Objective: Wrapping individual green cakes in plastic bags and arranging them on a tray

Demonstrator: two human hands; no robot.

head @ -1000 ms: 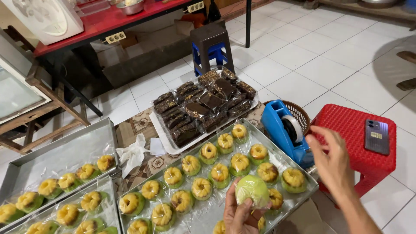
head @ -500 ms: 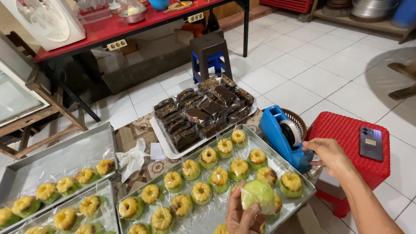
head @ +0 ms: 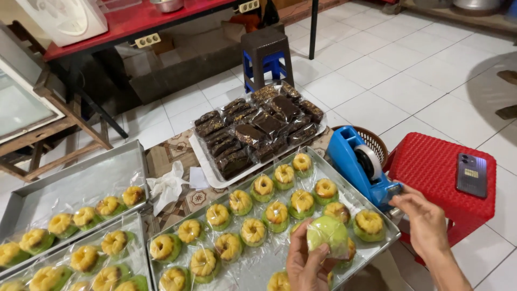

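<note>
Head view. Floor of glossy white square tiles [head: 409, 70]; a patterned mat [head: 186, 199] lies beneath the trays. At the rear stands a red-topped table [head: 129, 21] on dark metal legs, with a white fan housing [head: 64, 19] on it and a dark plastic stool over a blue one [head: 266, 54] in front. At left, a wooden frame [head: 59, 126].

Foreground: a shallow rectangular metal tray [head: 377, 215], lined with crinkled clear film, carries rows of ring-shaped yellow-and-green cakes [head: 253, 230], each in glossy transparent wrap. Two similar trays [head: 70, 180] at left hold more of them. A white tray [head: 202, 161] beyond bears dark brown rectangular slices [head: 253, 134] in clear wrap. A crumpled white tissue [head: 168, 186] lies between the trays.

Left hand [head: 304, 261]: clasped around a wrapped pale-green round cake [head: 327, 237], held just above the near edge of the metal tray. Right hand [head: 423, 221]: fingertips pinched at the cutter end of a blue plastic tape dispenser [head: 358, 167] loaded with a white roll; whether tape lies between the fingers cannot be told. A woven basket [head: 374, 141] sits behind the dispenser. Right of it, a red perforated plastic stool [head: 436, 172] carries a dark smartphone [head: 472, 175], lying flat.
</note>
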